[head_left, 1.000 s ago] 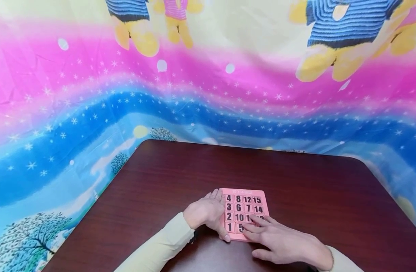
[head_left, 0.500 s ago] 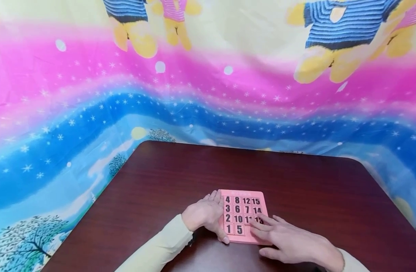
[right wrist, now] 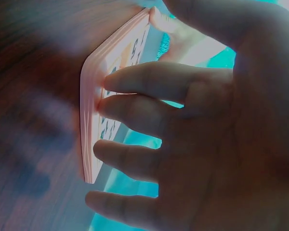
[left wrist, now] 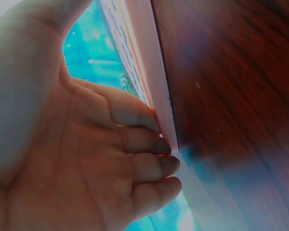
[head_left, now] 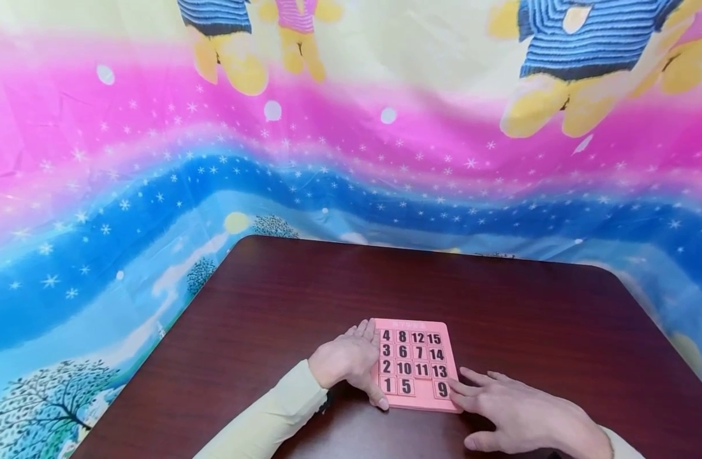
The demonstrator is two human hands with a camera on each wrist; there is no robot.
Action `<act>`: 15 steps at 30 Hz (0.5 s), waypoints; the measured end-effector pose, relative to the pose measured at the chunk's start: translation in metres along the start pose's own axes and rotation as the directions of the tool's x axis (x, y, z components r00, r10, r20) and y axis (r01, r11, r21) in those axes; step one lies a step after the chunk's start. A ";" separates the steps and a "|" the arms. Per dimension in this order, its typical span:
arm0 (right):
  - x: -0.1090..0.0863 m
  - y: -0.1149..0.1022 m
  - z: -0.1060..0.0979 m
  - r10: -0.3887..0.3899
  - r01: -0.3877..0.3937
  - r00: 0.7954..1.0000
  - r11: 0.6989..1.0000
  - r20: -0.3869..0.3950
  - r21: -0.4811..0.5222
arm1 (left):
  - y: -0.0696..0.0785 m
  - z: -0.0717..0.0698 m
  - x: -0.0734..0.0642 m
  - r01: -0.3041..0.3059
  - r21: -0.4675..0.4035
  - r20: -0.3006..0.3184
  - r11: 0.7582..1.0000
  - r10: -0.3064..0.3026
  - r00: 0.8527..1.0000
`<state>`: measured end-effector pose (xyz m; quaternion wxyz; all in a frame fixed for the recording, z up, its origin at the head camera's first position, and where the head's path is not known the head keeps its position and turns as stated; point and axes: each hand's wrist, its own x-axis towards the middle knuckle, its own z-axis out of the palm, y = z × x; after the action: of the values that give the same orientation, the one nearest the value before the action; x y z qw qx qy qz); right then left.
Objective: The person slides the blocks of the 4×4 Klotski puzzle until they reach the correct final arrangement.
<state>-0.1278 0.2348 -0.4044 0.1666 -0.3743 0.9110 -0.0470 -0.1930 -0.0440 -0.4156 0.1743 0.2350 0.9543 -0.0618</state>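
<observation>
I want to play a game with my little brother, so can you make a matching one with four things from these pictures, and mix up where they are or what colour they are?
Things:
1. left hand
2. tile 9
3. tile 4
4. table

Places and colours:
A. dark reddish brown
B. top row, far left
C. against the left edge of the pink board
D. bottom row, far right

Right pairs: 1-C, 2-D, 3-B, 4-A
</observation>
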 end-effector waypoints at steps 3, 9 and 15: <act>-0.001 -0.003 0.001 -0.003 0.003 1.000 1.000 -0.011 -0.021 | 0.000 0.000 0.000 -0.002 -0.003 0.006 1.000 0.002 1.000; 0.001 -0.010 0.006 0.026 -0.026 1.000 1.000 -0.004 0.003 | -0.001 -0.001 0.001 -0.004 0.000 0.001 1.000 0.004 1.000; 0.007 -0.016 0.010 -0.023 0.022 0.999 0.999 -0.049 -0.025 | 0.000 0.000 0.000 -0.008 0.006 -0.006 1.000 0.008 1.000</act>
<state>-0.1184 0.2185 -0.4129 0.1390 -0.3852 0.9111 -0.0468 -0.1936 -0.0440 -0.4155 0.1711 0.2395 0.9536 -0.0630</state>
